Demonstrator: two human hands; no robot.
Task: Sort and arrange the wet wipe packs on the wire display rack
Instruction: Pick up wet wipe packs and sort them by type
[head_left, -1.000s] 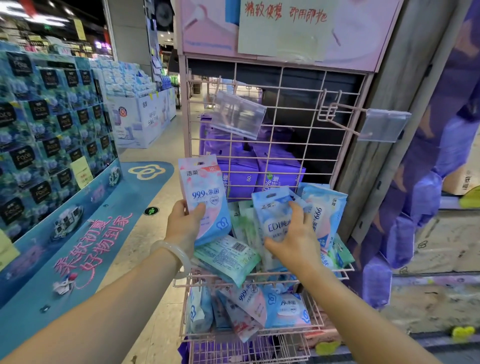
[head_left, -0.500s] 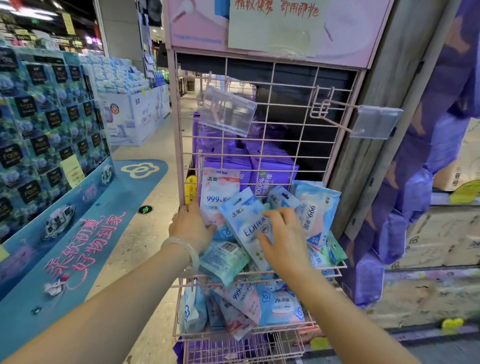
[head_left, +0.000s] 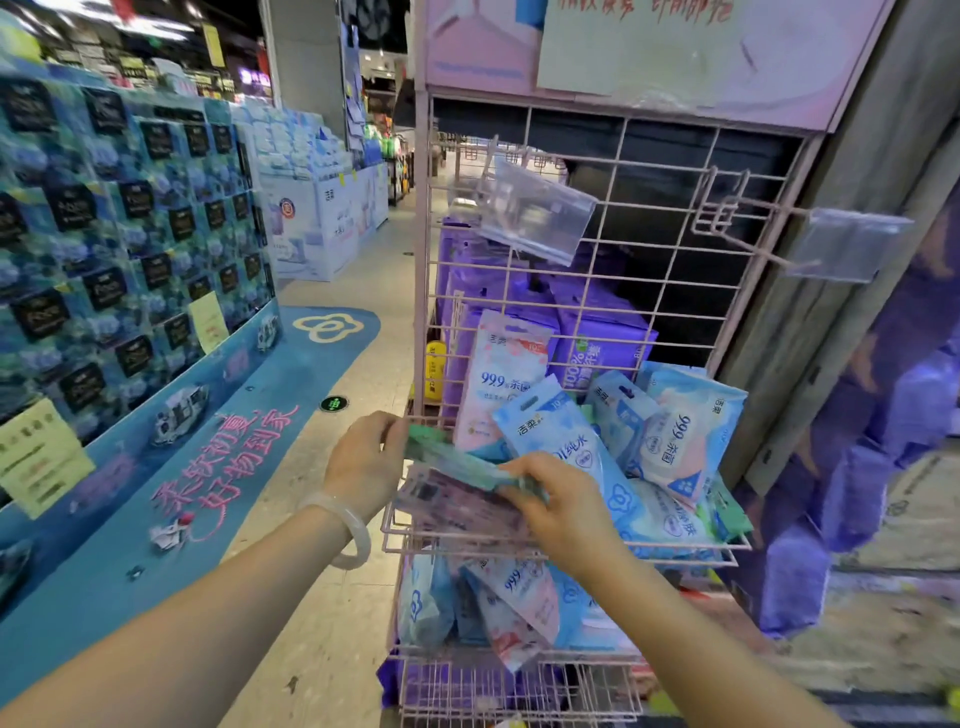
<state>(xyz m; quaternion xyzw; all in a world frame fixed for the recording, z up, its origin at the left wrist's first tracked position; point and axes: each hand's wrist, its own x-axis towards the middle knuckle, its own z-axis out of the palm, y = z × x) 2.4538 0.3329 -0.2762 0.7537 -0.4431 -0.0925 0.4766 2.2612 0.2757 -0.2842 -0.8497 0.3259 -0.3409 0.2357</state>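
Both hands hold one green pack flat over the top basket of the pink rack. Our left hand pinches its end at 9 o'clock; our right hand curls on the end at 3 o'clock. Blue packs lean loosely at 1 o'clock. We think a bump could tip them out.

Pink wire rack. My left grip and right grip on a green pack. Upright pack pale pink-white, blue print. Purple boxes behind. Blue floor mat, pink lettering.
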